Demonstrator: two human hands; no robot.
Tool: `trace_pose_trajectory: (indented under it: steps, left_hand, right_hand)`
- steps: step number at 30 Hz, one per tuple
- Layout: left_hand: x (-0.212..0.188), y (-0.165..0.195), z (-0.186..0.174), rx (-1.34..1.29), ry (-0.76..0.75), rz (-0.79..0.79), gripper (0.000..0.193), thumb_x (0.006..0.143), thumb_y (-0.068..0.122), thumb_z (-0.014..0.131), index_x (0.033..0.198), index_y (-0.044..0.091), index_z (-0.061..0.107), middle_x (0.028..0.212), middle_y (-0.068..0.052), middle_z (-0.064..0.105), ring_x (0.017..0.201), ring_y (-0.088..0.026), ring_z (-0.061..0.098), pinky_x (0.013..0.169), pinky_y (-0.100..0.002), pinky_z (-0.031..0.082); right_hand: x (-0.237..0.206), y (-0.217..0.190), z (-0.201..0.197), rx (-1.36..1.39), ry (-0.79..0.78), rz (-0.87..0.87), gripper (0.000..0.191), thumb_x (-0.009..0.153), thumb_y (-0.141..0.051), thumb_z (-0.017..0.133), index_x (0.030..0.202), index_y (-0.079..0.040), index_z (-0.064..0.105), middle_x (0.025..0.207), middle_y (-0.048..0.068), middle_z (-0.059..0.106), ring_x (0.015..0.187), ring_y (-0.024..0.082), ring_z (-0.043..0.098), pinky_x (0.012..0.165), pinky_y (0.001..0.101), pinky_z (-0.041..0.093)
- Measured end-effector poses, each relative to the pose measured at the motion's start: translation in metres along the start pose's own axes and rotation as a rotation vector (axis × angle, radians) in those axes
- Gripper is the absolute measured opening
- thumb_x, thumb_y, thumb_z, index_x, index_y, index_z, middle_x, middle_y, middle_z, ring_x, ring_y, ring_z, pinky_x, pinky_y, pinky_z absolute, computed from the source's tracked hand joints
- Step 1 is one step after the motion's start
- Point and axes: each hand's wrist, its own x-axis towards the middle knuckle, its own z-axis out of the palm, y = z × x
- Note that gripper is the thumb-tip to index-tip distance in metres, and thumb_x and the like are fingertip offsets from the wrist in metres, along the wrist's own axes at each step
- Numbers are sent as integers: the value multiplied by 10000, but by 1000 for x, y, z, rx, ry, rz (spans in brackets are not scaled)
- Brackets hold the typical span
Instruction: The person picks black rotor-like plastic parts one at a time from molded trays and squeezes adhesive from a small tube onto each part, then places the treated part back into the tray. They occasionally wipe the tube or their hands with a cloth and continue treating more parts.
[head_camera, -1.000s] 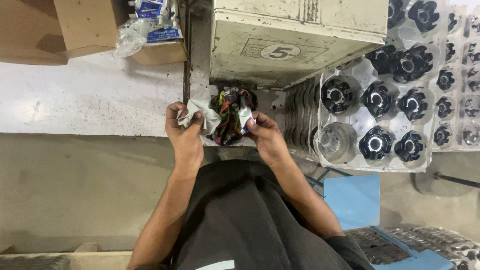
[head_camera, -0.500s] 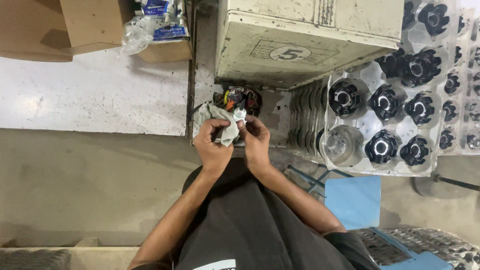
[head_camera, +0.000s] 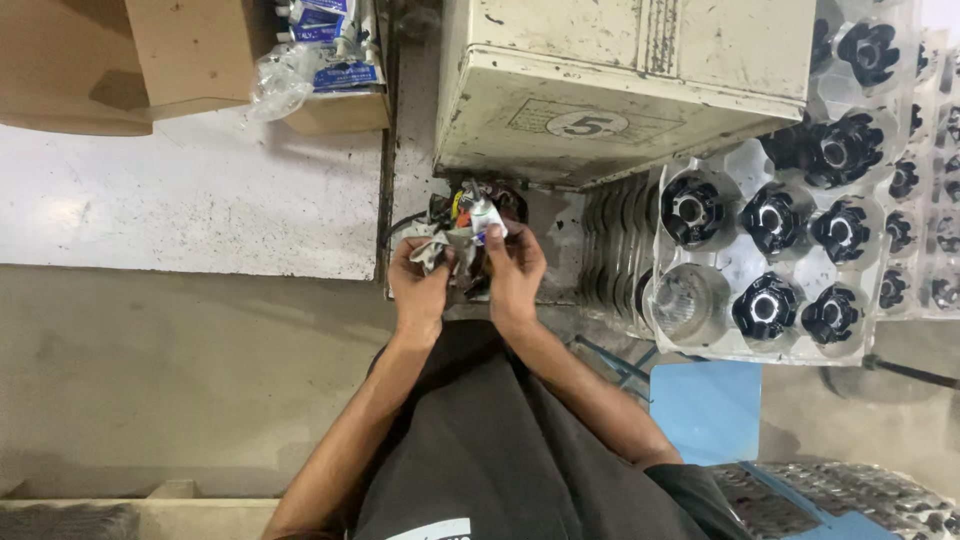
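My left hand (head_camera: 420, 280) grips a crumpled grey-white cloth (head_camera: 432, 250) pressed against a small part with coloured wires (head_camera: 470, 210). My right hand (head_camera: 515, 265) pinches the same part from the right, fingertips on its white and blue top. Both hands meet close together in front of a cream metal machine housing (head_camera: 620, 80). What sits under the part is hidden by my hands.
A clear plastic tray (head_camera: 740, 345) at the right holds several black round parts (head_camera: 765, 305) and one vacant cup (head_camera: 690, 300). More trays stack further right. Cardboard boxes (head_camera: 190, 50) and plastic bags (head_camera: 320, 60) lie at top left. A blue stool (head_camera: 705, 410) stands at the lower right.
My hands have drawn closer together over the part. The cloth, spread wide before, is now bunched in my left hand, and my right fingers have shifted onto the part's top.
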Motion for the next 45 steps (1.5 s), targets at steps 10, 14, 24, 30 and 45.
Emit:
trace_pose_trajectory:
  steps: [10,14,24,30,45]
  left_hand:
    - [16,30,-25,52,-157,257,232,940,-53,757,1077,33,590,1017,-19,613,928,-80,578,796,-235,502]
    - [9,47,-20,-183,-143,206,264,981,-67,703,1136,69,539,1015,-6,595,909,-89,592,765,-252,522]
    - [-10,78,1,-480,-205,58,281,1011,-41,683,1189,66,495,1030,-21,607,928,-101,615,835,-263,542]
    - [-12,87,2,-498,-116,46,299,967,-24,687,1177,72,496,974,-16,615,905,-96,621,819,-260,551]
    - [-36,126,12,279,-172,736,438,952,-30,756,1133,80,372,1037,-77,577,953,-155,616,841,-245,507]
  right_hand:
    - [7,-13,-15,-407,-394,124,226,958,-188,767,999,32,732,795,-32,693,719,34,585,635,208,483]
    - [6,-26,-16,-461,-453,149,266,983,-183,736,1143,30,741,922,18,680,806,68,560,703,248,465]
    - [2,-67,14,-623,-624,-552,469,692,58,705,1159,30,687,1127,169,677,1051,359,659,910,397,542]
    - [-1,-58,8,-596,-504,-668,236,615,69,672,843,15,686,885,119,692,822,288,660,722,375,524]
    - [3,-98,-19,-250,-513,260,206,915,-161,784,1026,6,733,939,39,751,870,86,693,794,247,575]
